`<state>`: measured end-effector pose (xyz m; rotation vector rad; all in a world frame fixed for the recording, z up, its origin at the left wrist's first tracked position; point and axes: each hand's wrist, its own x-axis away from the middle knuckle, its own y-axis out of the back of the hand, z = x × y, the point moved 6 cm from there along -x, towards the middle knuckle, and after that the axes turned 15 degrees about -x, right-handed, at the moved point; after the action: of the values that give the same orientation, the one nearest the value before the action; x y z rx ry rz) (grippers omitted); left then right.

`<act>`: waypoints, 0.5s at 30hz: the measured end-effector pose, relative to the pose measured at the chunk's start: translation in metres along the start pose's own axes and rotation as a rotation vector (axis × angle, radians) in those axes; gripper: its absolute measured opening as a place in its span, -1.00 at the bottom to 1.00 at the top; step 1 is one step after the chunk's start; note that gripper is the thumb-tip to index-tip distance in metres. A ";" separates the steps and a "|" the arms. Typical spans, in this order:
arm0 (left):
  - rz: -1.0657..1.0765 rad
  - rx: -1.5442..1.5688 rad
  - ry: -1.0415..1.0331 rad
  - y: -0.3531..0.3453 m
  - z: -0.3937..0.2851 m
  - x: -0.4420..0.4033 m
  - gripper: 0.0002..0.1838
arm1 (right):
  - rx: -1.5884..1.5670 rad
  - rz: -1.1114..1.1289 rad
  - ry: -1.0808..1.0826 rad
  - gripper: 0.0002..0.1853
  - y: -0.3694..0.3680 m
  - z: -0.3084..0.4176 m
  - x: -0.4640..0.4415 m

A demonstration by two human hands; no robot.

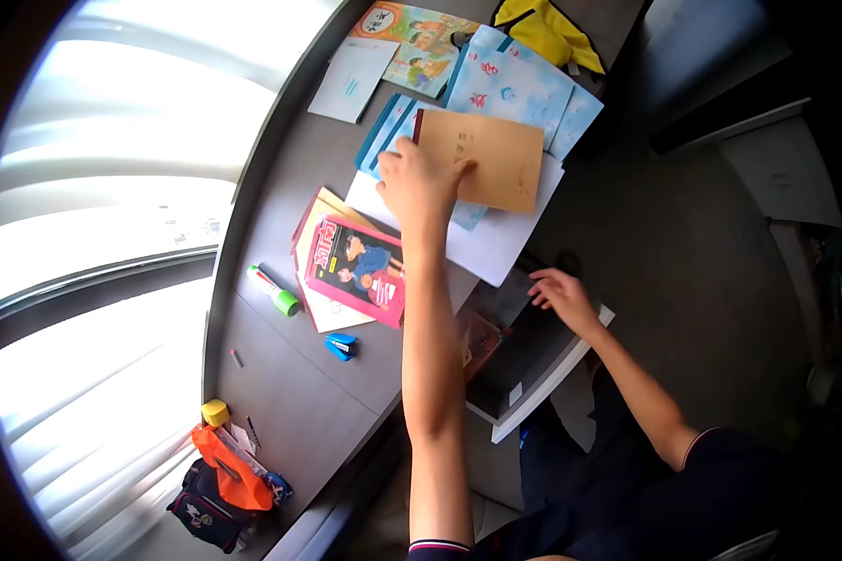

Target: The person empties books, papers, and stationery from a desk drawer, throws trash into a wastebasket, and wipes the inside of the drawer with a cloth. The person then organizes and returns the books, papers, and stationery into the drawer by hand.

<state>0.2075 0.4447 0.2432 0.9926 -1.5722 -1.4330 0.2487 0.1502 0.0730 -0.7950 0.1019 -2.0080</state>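
One brown notebook overlapping blue notebooks, pink book, blue stapler

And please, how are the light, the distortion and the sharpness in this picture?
Head view: the curtain glares nearly white, the floor is dim; head view: the desk looks bowed along its window side; head view: small lettering on the tan notebook is too soft to read.

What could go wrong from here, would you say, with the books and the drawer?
The brown booklet under the left hand overlaps other books, so it might slide. The white pages beneath it seem to reach the edge of the desk and could fall. The right hand, near the open drawer, might get pinched if that shut.
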 end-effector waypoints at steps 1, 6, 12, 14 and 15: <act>0.020 0.194 -0.057 -0.003 0.000 0.003 -0.45 | -0.064 0.000 -0.033 -0.65 0.008 0.027 0.005; 0.529 0.952 -0.067 0.005 -0.025 0.080 -0.58 | -0.291 0.043 0.249 -0.22 0.010 0.130 -0.003; 0.727 0.938 -0.167 -0.007 -0.044 0.123 -0.65 | -0.703 0.320 -0.325 -0.17 0.047 0.087 0.006; 0.433 0.599 -0.158 0.007 -0.024 0.087 -0.72 | -0.561 0.348 -0.647 -0.40 0.051 0.052 0.034; 0.241 0.515 -0.162 0.017 -0.011 0.063 -0.66 | -0.473 0.275 -0.656 -0.48 0.051 0.037 0.045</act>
<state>0.1918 0.3836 0.2637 0.9422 -2.1650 -0.9791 0.2923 0.0949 0.1045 -1.6095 0.2922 -1.3941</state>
